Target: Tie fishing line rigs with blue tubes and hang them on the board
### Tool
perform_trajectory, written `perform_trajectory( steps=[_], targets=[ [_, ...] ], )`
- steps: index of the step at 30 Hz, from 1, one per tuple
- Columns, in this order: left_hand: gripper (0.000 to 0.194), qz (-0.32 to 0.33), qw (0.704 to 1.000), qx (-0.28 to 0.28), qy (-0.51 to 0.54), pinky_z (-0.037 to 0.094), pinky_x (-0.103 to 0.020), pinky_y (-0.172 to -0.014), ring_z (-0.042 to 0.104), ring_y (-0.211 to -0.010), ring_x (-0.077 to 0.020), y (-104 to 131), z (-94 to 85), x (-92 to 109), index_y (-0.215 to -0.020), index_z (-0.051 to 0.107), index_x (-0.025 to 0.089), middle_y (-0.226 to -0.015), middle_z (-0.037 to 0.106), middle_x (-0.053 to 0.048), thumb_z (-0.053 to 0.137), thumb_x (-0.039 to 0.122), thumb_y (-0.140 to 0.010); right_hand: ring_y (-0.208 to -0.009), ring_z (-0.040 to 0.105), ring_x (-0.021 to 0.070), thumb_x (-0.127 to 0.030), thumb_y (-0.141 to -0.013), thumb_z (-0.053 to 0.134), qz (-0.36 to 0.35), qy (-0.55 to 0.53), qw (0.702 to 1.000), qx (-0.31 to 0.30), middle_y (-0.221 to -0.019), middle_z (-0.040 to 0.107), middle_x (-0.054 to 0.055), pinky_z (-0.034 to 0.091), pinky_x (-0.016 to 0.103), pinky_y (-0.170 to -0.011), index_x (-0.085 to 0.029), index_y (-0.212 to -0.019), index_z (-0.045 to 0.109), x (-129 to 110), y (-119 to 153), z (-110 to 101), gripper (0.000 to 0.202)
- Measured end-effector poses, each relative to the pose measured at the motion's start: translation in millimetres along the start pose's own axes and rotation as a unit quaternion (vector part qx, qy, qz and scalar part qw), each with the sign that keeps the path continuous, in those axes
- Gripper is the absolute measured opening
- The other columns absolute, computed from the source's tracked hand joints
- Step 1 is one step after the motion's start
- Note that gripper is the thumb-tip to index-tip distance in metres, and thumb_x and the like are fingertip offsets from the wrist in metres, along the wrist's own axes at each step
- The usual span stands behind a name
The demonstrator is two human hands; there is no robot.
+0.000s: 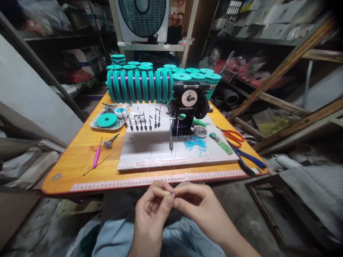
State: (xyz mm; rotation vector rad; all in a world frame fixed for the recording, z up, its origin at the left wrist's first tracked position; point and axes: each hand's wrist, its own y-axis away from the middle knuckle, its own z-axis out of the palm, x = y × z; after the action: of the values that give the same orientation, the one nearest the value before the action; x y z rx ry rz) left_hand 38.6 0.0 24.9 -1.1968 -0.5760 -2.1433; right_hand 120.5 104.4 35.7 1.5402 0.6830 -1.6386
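Note:
Just past the table's front edge, my left hand point(152, 214) and my right hand point(199, 201) meet fingertip to fingertip over my lap. Both are closed in a pinch around a tiny blue piece point(171, 191) at the end of a thin purple line point(175, 150). The line runs up toward a black winding machine point(184, 103) with a round dial. Left of the dial, the machine carries a row of teal spools point(139, 85) wound with purple line. A small dark weight point(171, 145) hangs below the machine. My fingers partly hide the blue piece.
A white board point(160, 157) lies on the orange table point(80, 157). On the right are blue tube pieces point(195, 144), a bowl of metal bits point(200, 131), orange-handled scissors point(233, 137) and blue pliers point(250, 160). A purple-handled tool point(97, 157) lies left, near a tray point(98, 125).

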Motion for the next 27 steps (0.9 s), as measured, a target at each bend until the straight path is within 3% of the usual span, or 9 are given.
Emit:
perform_trajectory(
  steps=[2,5,9,11,13,15,19,23,27],
  targets=[
    [0.019,0.008,1.000,-0.024,-0.016,0.047,-0.019,-0.078,0.058,-0.083,-0.0117,-1,-2.9,1,-0.074,0.064,0.016,-0.088,0.054,-0.002,0.068,0.028,-0.088,-0.075,0.067,0.0139,-0.029,-0.077,0.079,-0.022,0.026,0.999,-0.004,-0.079,0.073,0.004,0.053,0.022,-0.071,-0.017,-0.079,0.075,-1,1,0,0.012],
    [0.016,0.052,0.994,-0.051,-0.085,0.049,-0.019,-0.075,0.059,-0.082,-0.0114,-5,-8.7,3,-0.076,0.064,0.017,-0.089,0.056,-0.002,0.064,0.025,-0.091,-0.067,0.061,0.0119,-0.018,-0.087,0.067,-0.169,0.198,0.965,0.034,-0.072,0.067,0.003,0.049,0.020,-0.062,-0.018,-0.082,0.073,-5,7,-4,0.009],
    [0.014,0.190,0.941,-0.070,-0.270,0.048,-0.017,-0.071,0.060,-0.083,-0.0109,-9,-13.7,11,-0.078,0.063,0.019,-0.089,0.059,-0.002,0.061,0.013,-0.090,-0.067,0.056,0.0150,-0.003,-0.086,0.051,-0.420,0.430,0.798,0.042,-0.074,0.063,0.006,0.047,0.024,-0.059,-0.015,-0.107,0.069,-10,17,-18,0.030],
    [0.015,0.257,0.903,-0.084,-0.332,0.049,-0.018,-0.073,0.061,-0.083,-0.0107,-10,-14.0,14,-0.083,0.063,0.020,-0.090,0.060,-0.001,0.060,0.006,-0.088,-0.069,0.056,0.0165,-0.001,-0.084,0.049,-0.471,0.462,0.750,0.034,-0.075,0.063,0.007,0.049,0.026,-0.060,-0.014,-0.111,0.066,-14,19,-24,0.035],
    [0.018,0.297,0.880,-0.092,-0.360,0.049,-0.020,-0.075,0.062,-0.084,-0.0108,-10,-13.1,16,-0.087,0.063,0.020,-0.092,0.061,-0.001,0.059,0.003,-0.086,-0.067,0.055,0.0152,-0.001,-0.085,0.050,-0.454,0.443,0.773,0.022,-0.073,0.061,0.005,0.049,0.025,-0.060,-0.016,-0.108,0.066,-19,21,-27,0.031],
    [0.019,0.306,0.876,-0.091,-0.361,0.050,-0.020,-0.075,0.063,-0.085,-0.0112,-9,-11.2,16,-0.088,0.063,0.020,-0.093,0.060,-0.002,0.059,0.002,-0.086,-0.074,0.058,0.0140,-0.003,-0.086,0.054,-0.391,0.375,0.840,0.003,-0.080,0.061,0.004,0.051,0.024,-0.067,-0.018,-0.099,0.066,-23,22,-27,0.023],
    [0.015,0.249,0.918,-0.076,-0.299,0.051,-0.021,-0.073,0.063,-0.084,-0.0125,-5,-5.5,11,-0.086,0.066,0.021,-0.094,0.059,-0.002,0.061,0.007,-0.087,-0.095,0.064,0.0153,-0.014,-0.091,0.062,-0.266,0.162,0.949,-0.042,-0.099,0.066,0.005,0.053,0.025,-0.085,-0.021,-0.088,0.067,-21,22,-22,0.008],
    [0.010,0.134,0.977,-0.044,-0.160,0.047,-0.021,-0.060,0.060,-0.070,-0.0109,1,1.3,10,-0.083,0.071,0.021,-0.093,0.058,-0.004,0.063,0.023,-0.089,-0.076,0.065,0.0121,-0.026,-0.088,0.071,-0.185,-0.042,0.981,-0.028,-0.088,0.069,0.004,0.054,0.020,-0.067,-0.023,-0.085,0.073,-9,17,-14,0.005],
    [0.017,0.014,0.997,-0.059,-0.049,0.034,-0.019,-0.044,0.044,-0.040,0.0027,1,4.9,14,-0.081,0.071,0.017,-0.096,0.055,-0.004,0.065,0.032,-0.089,-0.064,0.064,0.0081,-0.016,-0.086,0.071,-0.168,-0.083,0.982,0.031,-0.082,0.069,0.001,0.052,0.015,-0.057,-0.026,-0.085,0.073,-2,15,-6,0.010]
  ],
)
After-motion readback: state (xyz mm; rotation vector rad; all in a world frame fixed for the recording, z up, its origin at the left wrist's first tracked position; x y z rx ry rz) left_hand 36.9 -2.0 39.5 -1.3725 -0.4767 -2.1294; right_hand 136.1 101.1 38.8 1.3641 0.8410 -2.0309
